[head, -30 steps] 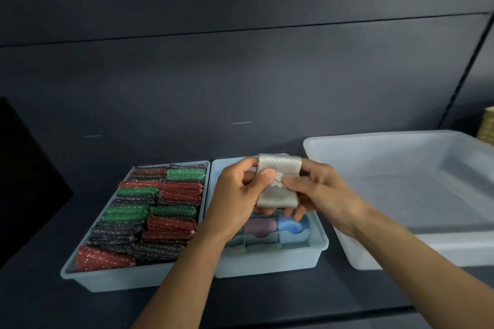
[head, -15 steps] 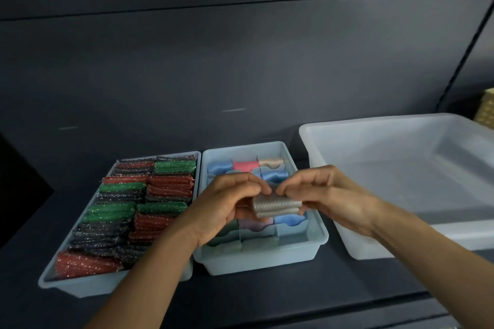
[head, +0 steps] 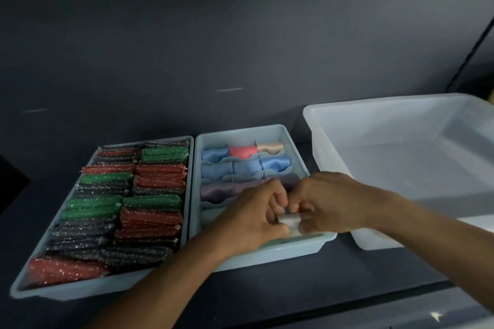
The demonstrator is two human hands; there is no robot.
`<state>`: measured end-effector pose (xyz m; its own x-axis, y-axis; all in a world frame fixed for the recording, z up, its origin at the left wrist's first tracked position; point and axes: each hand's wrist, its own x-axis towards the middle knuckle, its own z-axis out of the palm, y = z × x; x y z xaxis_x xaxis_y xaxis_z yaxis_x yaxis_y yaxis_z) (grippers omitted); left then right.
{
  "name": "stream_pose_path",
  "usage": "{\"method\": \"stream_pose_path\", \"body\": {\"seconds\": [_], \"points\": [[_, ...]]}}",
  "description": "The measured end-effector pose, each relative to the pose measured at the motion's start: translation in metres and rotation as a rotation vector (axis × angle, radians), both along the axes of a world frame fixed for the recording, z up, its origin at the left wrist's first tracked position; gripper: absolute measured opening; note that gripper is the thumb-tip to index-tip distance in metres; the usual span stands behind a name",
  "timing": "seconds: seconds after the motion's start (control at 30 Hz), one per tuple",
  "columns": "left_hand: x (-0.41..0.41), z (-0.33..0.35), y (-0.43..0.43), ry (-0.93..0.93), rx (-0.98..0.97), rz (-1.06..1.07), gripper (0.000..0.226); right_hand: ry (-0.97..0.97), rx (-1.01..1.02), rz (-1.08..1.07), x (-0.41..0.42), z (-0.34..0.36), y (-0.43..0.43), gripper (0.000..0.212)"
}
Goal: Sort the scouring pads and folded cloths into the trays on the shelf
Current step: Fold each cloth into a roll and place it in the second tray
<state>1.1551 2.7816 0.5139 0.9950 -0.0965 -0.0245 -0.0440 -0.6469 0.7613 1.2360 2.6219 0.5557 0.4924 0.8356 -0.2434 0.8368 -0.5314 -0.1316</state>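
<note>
Holding: left hand (head: 251, 219) and right hand (head: 328, 203) each pinch the silver folded cloth (head: 290, 222) from opposite sides, fingers curled. My read is that this keeps the fold tight while it goes into a cell.
Cloth position: 5 o'clock corner of the divided tray (head: 240, 259), low between the hands, just inside the near rim. Can't tell if it touches bottom.
Cell choice: stored cloths (head: 275, 163) (blue, pink, beige, purple) fill the rows toward 12 o'clock, so the near row is probably the target.
Pad tray (head: 80, 288): at 9 o'clock of the divided tray, walls just beside each other. Scouring pads (head: 152, 219) are packed on edge in two columns, no slack.
Tub (head: 374, 238): at 3 o'clock, its corner near the right wrist.
Edges: near rim sits right under the knuckles. The thin wavy dividers (head: 232, 157) could snag the fold.
Room: forearms enter over the shelf (head: 267, 291) front at 6 o'clock, and the same path serves for backing out. Sideways room is tight.
</note>
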Motion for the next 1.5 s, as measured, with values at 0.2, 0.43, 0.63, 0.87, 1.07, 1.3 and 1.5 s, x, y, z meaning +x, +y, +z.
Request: {"method": "stream_pose_path", "body": {"seconds": [0.2,0.43,0.63,0.87,1.07,1.3,1.5], "points": [[-0.014,0.007,0.031,0.06,0.414,-0.068,0.024,-0.155,-0.124,0.09,-0.008,-0.007,0.009,0.007],[-0.012,0.004,0.027,0.013,0.715,-0.19,0.027,-0.187,-0.199,0.104,-0.009,-0.012,0.019,0.024],[-0.012,0.003,0.035,0.011,0.607,-0.204,0.025,-0.068,-0.252,0.047,-0.005,-0.009,0.02,0.013],[-0.013,0.016,0.086,-0.001,0.259,0.021,0.016,0.095,0.033,-0.235,0.007,0.007,0.02,0.011],[0.022,0.016,0.095,-0.098,0.696,0.027,0.017,-0.294,0.038,-0.139,0.042,-0.01,0.051,0.015],[0.037,0.008,0.095,-0.089,0.982,-0.043,0.015,-0.366,-0.208,0.093,0.058,-0.031,0.064,0.015],[0.044,0.007,0.1,-0.036,1.03,-0.175,0.028,-0.26,-0.236,0.192,0.068,-0.032,0.063,0.014]]}}
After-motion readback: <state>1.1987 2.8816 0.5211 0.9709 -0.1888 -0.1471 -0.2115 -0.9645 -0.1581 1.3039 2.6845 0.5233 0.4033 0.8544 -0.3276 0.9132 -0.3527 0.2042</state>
